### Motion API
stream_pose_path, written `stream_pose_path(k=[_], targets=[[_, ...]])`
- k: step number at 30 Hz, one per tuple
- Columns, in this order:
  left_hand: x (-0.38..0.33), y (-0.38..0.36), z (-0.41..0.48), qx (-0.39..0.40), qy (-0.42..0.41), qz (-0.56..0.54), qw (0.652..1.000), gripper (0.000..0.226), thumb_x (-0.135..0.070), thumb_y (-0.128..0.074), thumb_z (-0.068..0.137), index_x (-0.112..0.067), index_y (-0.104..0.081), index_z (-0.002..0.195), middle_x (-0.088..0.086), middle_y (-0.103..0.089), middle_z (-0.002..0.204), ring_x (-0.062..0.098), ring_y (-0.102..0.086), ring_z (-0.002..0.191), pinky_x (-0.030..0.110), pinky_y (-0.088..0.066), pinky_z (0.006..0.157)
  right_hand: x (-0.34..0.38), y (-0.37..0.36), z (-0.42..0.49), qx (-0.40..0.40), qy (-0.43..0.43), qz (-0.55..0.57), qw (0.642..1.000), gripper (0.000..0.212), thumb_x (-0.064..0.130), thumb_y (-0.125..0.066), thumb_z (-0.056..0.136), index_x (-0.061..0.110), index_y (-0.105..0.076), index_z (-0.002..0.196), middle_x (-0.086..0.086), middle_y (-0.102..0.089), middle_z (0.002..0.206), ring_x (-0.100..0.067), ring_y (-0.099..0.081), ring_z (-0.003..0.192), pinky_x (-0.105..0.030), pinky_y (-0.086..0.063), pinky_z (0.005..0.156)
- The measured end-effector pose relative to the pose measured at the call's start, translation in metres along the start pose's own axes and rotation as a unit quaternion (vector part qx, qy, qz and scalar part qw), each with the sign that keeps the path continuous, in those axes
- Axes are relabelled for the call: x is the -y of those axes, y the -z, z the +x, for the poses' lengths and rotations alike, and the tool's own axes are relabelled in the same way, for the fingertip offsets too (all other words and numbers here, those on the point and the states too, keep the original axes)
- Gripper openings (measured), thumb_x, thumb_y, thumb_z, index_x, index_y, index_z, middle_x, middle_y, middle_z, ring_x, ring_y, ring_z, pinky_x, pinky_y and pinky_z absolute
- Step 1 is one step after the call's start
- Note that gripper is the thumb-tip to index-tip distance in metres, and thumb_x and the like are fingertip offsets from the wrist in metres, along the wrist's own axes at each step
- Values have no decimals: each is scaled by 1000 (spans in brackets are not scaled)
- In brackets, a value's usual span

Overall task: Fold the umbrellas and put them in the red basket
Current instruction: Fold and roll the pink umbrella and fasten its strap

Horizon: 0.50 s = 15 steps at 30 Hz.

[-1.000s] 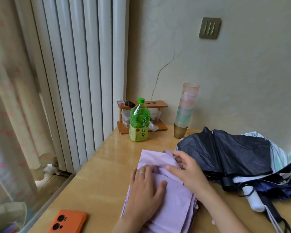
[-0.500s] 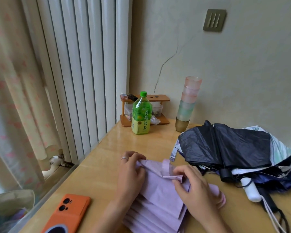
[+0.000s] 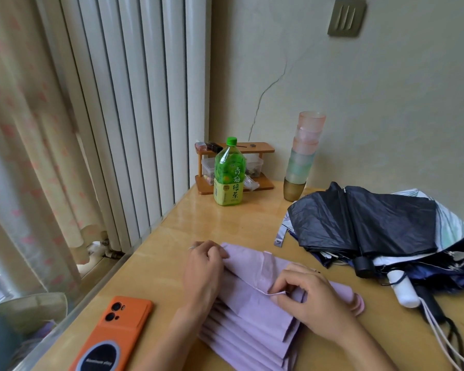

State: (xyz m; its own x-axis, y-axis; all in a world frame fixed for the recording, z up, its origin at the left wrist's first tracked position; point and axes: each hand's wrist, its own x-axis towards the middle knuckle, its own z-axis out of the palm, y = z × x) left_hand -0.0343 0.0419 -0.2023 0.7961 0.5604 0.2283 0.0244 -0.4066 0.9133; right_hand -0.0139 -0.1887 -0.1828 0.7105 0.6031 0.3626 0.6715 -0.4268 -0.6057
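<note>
Early in job, judging by layout. Working on lilac umbrella (image 3: 252, 311): collapsed, pleated flat on table (image 3: 225, 223), lying under and between both hands. Not yet rolled tight or strapped. Past R hand (image 3: 314, 298), up and to its right: heap of other umbrellas (image 3: 373, 228), canopies loose and unfolded, white handle (image 3: 403, 290) poking out just right of that hand, not touching. Red basket nowhere in view, so nothing seen stowed. Left to do, prob.: finish lilac one, fold the heap, drop all in basket.

L hand (image 3: 202, 274): palm down, fingers curled, pinching far corner of lilac fabric; wrist low over pleats. R hand: back up, fingers bent, thumb & forefinger nipping a narrow folded edge of same fabric. Closure strap (image 3: 268, 266) btw the two hands, just beyond R fingertips. Orange phone (image 3: 113, 336) left of L forearm, well apart.
</note>
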Motion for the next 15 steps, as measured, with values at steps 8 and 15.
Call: stream_pose_path(k=[8, 15], targets=[[10, -12, -4, 6, -5, 146, 989, 29, -35, -56, 93, -21, -42, 72, -3, -54, 79, 22, -53, 89, 41, -38, 88, 2, 0, -1, 75, -43, -11, 996, 6, 37, -75, 77, 34, -71, 74, 9, -62, 82, -13, -60, 86, -22, -44, 78], [8, -13, -4, -59, -238, 246, 938, 13, -23, -60, 80, -32, -67, 85, -14, -65, 100, 16, -60, 99, 43, -34, 107, 2, -13, 1, 107, -30, -140, 984, 2, 34, -71, 85, 34, -74, 86, 12, -58, 88, 4, -45, 93, -13, -26, 87]])
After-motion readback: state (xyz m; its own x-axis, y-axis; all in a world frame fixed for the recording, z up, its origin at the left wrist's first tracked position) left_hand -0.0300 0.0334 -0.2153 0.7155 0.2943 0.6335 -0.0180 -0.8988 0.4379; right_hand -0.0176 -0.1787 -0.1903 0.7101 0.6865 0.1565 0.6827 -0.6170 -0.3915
